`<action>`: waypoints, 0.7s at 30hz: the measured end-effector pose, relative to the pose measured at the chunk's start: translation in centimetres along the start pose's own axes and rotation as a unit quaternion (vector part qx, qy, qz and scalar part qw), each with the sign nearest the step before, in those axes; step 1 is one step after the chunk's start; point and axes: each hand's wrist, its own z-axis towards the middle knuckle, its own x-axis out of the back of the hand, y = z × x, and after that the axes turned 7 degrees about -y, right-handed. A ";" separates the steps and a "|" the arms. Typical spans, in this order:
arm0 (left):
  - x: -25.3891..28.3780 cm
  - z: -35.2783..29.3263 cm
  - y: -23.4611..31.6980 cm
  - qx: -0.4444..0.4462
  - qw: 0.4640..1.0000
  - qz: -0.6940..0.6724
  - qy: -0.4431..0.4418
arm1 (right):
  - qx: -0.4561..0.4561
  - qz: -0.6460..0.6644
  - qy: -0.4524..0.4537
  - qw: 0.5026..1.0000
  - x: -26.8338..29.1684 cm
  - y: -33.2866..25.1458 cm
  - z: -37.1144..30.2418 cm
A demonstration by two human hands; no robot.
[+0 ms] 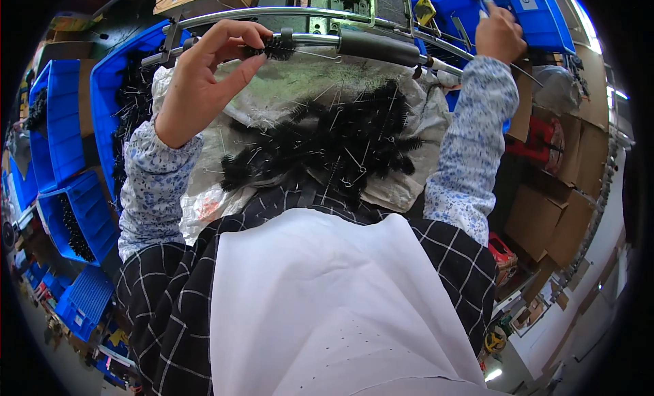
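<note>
My left hand point(211, 79) is closed, thumb and fingers pinching a small black wire brush point(281, 50) at the metal bar. The brush's thin wire stem runs to the right and ends in a small loop. My right hand point(501, 35) is at the blue bin on the far right, its fingers drawn together. Whatever they hold, if anything, is too small to make out. In front of me a heap of black wire brushes point(327, 140) with looped stems lies on a whitish woven sheet point(197, 181) across my lap.
Metal bars with a dark padded roller point(378, 50) cross in front of a green machine point(334, 4). Blue bins flank me: one at left point(102, 83) holds black brushes, another point(545, 18) stands far right. Cardboard boxes point(538, 219) are stacked at right.
</note>
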 end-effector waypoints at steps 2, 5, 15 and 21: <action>-1.1 0.6 -0.2 -0.001 1.000 -0.011 -0.002 | -0.030 -0.070 0.052 0.996 5.3 -3.2 -1.5; -3.4 1.6 -0.6 -0.013 0.999 -0.007 0.035 | 0.199 0.393 -0.154 0.885 8.9 -9.7 -5.9; -0.3 -4.5 -2.9 0.225 0.954 0.184 -0.075 | 0.084 0.277 -0.069 0.955 3.7 -13.3 -5.6; -1.9 -10.7 -8.0 0.246 0.894 0.338 -0.163 | 0.116 0.166 0.025 0.979 0.0 -12.2 -2.6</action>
